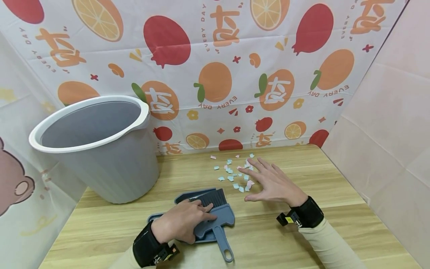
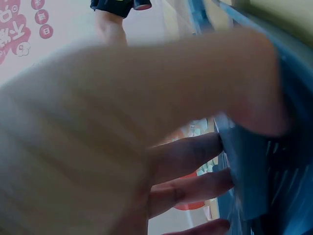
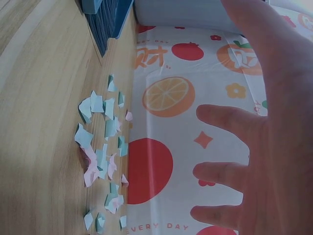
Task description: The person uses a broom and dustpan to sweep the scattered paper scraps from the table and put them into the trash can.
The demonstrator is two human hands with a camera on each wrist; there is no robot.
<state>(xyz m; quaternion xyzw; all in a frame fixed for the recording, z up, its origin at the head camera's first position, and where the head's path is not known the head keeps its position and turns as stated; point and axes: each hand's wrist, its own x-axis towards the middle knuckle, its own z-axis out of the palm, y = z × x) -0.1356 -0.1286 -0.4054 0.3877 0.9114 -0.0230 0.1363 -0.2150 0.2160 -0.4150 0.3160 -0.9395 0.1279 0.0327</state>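
The left hand [image 1: 181, 220] rests across the brush [image 1: 226, 213] on the dustpan [image 1: 186, 195], fingers fairly straight, perhaps to steady both. The right hand [image 1: 273, 183], spread wide and empty, hovers by paper scraps [image 1: 230, 179] on the surface [image 1: 268, 235], apparently keeping them undisturbed.

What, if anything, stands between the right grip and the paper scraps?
Nothing visible: the right grip hangs spread above the table near the paper scraps, with only air between. The brush and dustpan lie off to the left.
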